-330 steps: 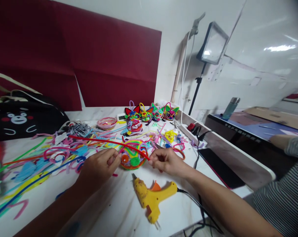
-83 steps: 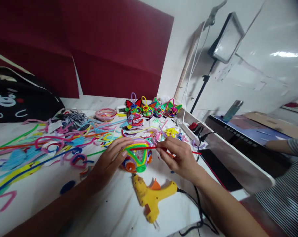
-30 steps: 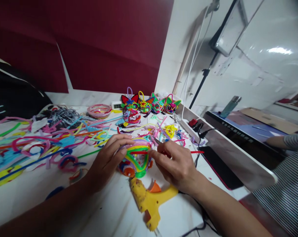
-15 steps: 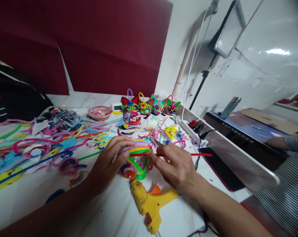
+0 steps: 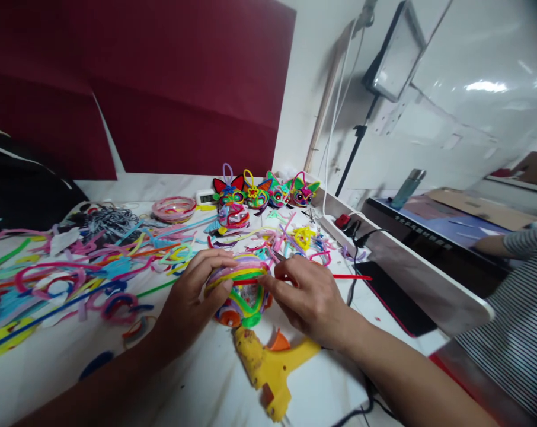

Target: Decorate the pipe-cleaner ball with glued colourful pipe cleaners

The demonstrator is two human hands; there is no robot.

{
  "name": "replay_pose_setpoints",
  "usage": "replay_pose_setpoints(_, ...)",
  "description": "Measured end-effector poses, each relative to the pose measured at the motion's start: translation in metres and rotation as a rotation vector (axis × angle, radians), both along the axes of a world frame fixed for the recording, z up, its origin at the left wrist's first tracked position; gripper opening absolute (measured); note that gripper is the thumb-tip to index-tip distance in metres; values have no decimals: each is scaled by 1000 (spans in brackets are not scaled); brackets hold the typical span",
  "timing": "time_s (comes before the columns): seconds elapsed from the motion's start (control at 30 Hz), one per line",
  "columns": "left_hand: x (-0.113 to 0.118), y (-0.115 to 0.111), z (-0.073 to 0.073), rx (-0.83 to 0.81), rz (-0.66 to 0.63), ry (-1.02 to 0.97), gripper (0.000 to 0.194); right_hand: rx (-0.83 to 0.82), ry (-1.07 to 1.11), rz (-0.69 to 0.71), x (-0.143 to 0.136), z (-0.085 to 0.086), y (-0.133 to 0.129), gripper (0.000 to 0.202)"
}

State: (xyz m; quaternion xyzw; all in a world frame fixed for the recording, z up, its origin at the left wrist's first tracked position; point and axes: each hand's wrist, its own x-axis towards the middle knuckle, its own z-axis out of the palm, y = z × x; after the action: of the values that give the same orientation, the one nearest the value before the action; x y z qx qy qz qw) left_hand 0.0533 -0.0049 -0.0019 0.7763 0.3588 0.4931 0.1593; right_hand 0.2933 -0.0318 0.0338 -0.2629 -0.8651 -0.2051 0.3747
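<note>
Near the table's front edge, my left hand (image 5: 195, 293) grips the left side of a round, multicoloured pipe-cleaner ornament (image 5: 249, 317), its thumb on the front. A red pipe cleaner (image 5: 352, 277) lies across the ornament's front and runs out to the right under my right hand (image 5: 310, 296). The fingers of that hand are closed and press the red strip against the ornament. A dark, pointed metal tip also sticks out above the right hand; the rest of that tool is hidden. Just below the ornament lies a yellow glue gun (image 5: 268, 367).
Loose coloured pipe cleaners (image 5: 104, 267) cover the left of the table. Finished animal-face ornaments (image 5: 257, 196) stand at the back, near a pink ring-shaped coil (image 5: 173, 209). Right are a power strip (image 5: 343, 222), a black phone-like slab (image 5: 397, 296) and a co-worker's striped sleeve (image 5: 520, 242).
The view has shifted slightly. My right fingers have moved a little along the red pipe cleaner, which lies closer against the ornament. My left hand keeps its grip.
</note>
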Motion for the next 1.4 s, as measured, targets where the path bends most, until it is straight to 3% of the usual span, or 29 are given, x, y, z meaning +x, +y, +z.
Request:
replay_pose_setpoints(0.3,-1,0,0,33,37,34,16,-474,283,106,0,-3,5,14)
replay_pose_setpoints(0.73,-1,1,-1,4,34,38,17,-741,455,25,-7,-3,11,7)
replay_pose_setpoints(1.0,-2,1,-3,6,27,44,18,-1115,671,43,-8,-10,17,5)
replay_pose_setpoints(1.4,-1,2,-3,-7,37,32,18,-1158,684,75,-7,-13,22,6)
